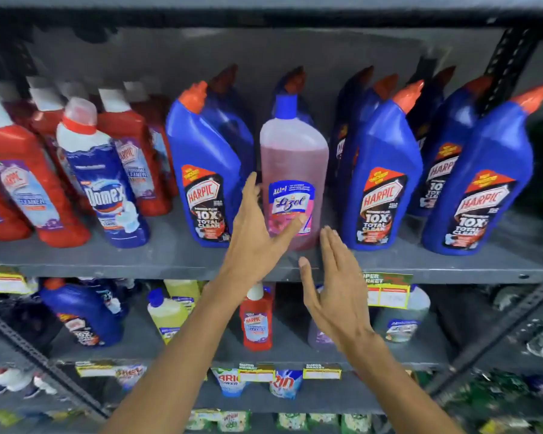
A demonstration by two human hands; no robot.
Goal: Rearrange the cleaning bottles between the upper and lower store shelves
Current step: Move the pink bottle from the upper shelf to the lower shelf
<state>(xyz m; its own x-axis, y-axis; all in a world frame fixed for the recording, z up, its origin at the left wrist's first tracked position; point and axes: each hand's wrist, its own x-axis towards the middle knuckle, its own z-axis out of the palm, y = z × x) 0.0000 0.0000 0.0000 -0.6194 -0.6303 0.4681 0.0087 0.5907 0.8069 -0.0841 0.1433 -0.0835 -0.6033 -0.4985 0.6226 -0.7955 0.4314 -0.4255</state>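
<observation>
A pink Lizol bottle (293, 170) with a blue cap stands upright on the upper shelf (170, 258), between blue Harpic bottles (206, 170). My left hand (257, 233) is open, its fingers spread; the thumb tip lies on the bottle's label, the other fingers stand to its left. My right hand (333, 283) is open and flat, just below and right of the bottle's base, not touching it. On the lower shelf (295, 355) stand a small red Harpic bottle (256, 321), a yellow bottle (166, 314) and a blue Harpic bottle (82, 314).
Red Harpic bottles (19, 170) and a white-blue Domex bottle (104, 180) fill the upper shelf's left side; more blue Harpic bottles (380, 170) stand right. A pale green bottle (405, 317) sits lower right. Detergent pouches (232, 380) lie on shelves below. Price tags (389, 289) hang from shelf edges.
</observation>
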